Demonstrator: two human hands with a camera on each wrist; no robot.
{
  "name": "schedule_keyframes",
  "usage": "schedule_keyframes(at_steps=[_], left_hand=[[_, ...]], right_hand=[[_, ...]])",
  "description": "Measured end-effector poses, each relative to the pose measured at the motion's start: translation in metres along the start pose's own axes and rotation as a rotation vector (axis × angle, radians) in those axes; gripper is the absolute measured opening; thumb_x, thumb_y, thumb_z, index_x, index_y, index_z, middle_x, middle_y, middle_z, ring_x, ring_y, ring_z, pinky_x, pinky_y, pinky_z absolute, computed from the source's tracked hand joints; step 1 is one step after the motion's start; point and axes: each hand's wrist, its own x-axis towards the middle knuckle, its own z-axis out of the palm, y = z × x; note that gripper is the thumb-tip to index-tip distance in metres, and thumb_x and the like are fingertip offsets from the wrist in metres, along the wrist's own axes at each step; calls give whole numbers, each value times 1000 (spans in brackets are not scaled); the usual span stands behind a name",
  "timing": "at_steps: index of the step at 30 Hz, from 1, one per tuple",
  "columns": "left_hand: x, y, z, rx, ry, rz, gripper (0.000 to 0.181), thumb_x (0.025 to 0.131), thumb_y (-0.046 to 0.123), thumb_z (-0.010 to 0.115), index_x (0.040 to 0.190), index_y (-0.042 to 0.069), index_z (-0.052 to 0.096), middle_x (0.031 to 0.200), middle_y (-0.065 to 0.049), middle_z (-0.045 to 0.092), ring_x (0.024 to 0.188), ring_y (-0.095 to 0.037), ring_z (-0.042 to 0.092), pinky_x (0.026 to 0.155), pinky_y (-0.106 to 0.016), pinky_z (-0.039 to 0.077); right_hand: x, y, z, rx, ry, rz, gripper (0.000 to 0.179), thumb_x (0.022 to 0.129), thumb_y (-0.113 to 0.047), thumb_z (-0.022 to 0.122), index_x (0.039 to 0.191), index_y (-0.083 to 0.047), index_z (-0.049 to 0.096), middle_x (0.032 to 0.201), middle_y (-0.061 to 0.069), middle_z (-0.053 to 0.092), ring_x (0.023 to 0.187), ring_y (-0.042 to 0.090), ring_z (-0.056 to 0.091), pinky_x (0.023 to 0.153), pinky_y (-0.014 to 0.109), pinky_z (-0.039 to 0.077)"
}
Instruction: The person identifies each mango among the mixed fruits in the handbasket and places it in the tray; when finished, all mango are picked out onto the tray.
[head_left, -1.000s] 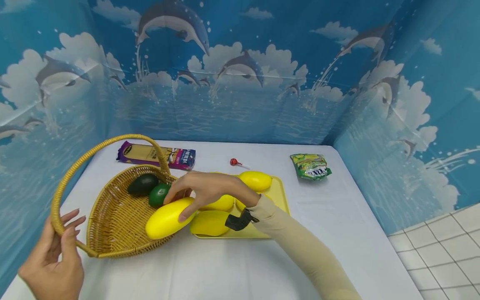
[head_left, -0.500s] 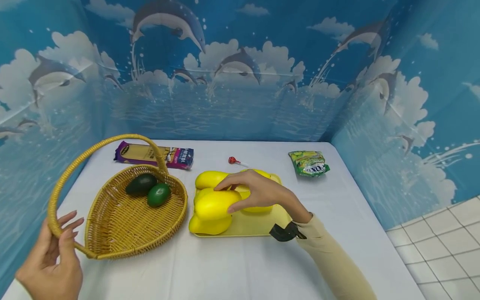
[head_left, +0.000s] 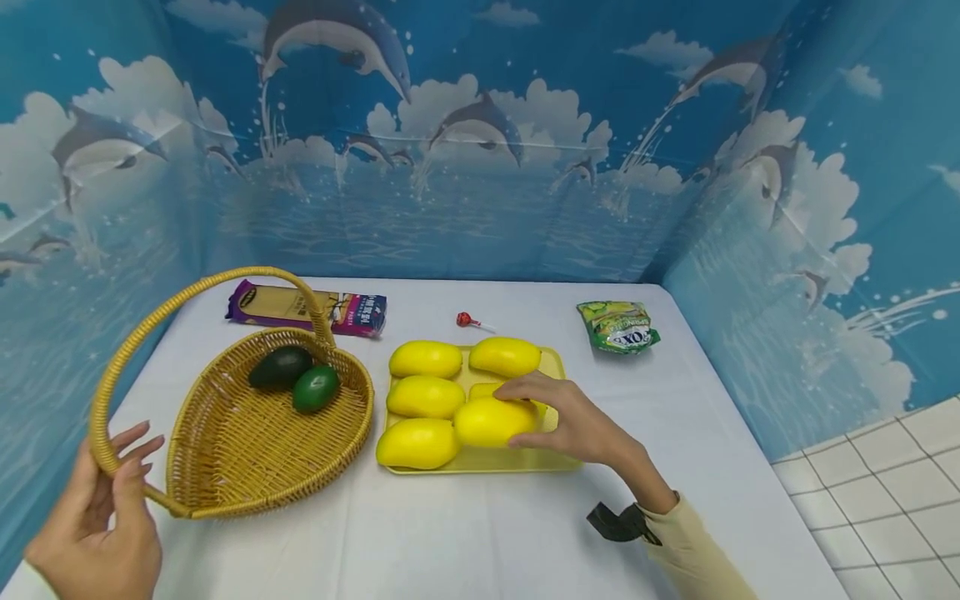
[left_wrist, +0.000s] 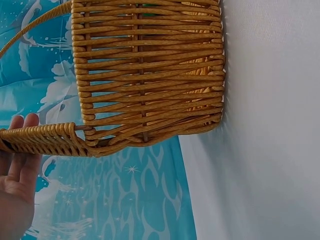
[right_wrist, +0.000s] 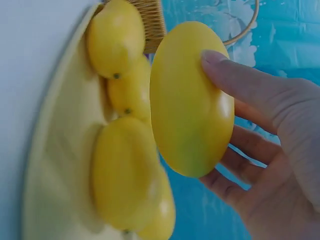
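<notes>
Since half a second ago the right hand [head_left: 577,425] has drawn back toward the near edge of the yellow tray [head_left: 558,367], and the yellow mango [head_left: 491,421] it carries, a second ago over the basket rim, now sits low at the tray's near right. Its fingers [right_wrist: 245,82] and thumb curl round that mango [right_wrist: 190,100], the fingertips on its top and far side, the palm at its 4 o'clock. Whether the fruit already rests on the tray cannot be told.

Four more yellow mangoes lie on the tray: one at the held fruit's 9 o'clock [head_left: 417,443], just beside it, one at its 10 o'clock [head_left: 424,396], and two in the far row [head_left: 425,359] [head_left: 505,356]. A cream sleeve [head_left: 686,550] covers the right forearm.

The left hand [head_left: 97,521] has not shifted. Its fingers [left_wrist: 20,160] lie nearly straight along the wicker basket's handle [left_wrist: 40,140] where the handle meets the rim, the thumb on the near side; it steadies the handle more than grips it. The wicker basket [head_left: 225,467] stands at the tray's 9 o'clock and holds a dark avocado [head_left: 281,367] and a green mango [head_left: 316,388], touching each other.

Beyond the basket lies a purple packet [head_left: 307,307]. A red lollipop [head_left: 467,319] lies at the tray's 12 o'clock and a green snack bag [head_left: 618,327] at its 1 o'clock, all on the white tablecloth [head_left: 480,533].
</notes>
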Motion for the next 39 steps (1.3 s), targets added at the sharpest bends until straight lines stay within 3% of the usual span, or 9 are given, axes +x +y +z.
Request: schedule_keyframes(at_steps=[8,18,22,30,35,39], left_hand=[[0,-1,0,4,-3,-3,43,110,8,59,150,24,63,131,-5,76,107,2,73,86,-12,51],[-1,2,-3,-6,-20,28,42,111,9,57,152,20,62,133,-12,75,110,-1,74,88,-13,53],[-2,1,-3,2,-24,33,42,111,11,57,152,20,61,135,-12,74,111,-1,74,88,-13,53],[-2,1,-2,15,-4,38,42,111,10,58,151,21,63,133,-9,75,110,1,73,88,-11,53],[-2,1,-5,20,-21,42,43,111,11,58,153,18,60,136,-13,74,113,2,73,91,-11,54],[-2,2,-5,27,-2,24,43,109,10,62,151,19,63,135,-9,74,114,2,72,94,-12,55]], right_hand=[[-33,12,20,-61,83,68,59,88,-22,92,141,-13,70,139,-2,70,128,21,62,111,42,55],[-38,17,38,-217,101,120,59,83,-19,96,136,-13,73,138,-2,66,126,16,61,111,43,55],[-38,19,43,-248,115,94,58,81,-18,97,134,-12,74,137,0,65,125,17,61,110,42,56],[-40,25,48,-250,149,40,56,81,-15,97,132,-10,74,136,1,65,125,17,60,109,38,56],[-42,26,49,-226,149,62,56,82,-16,97,133,-11,74,137,0,65,126,16,60,110,38,55],[-44,27,49,-182,150,71,58,81,-16,97,134,-12,73,138,0,65,128,17,60,113,37,53]])
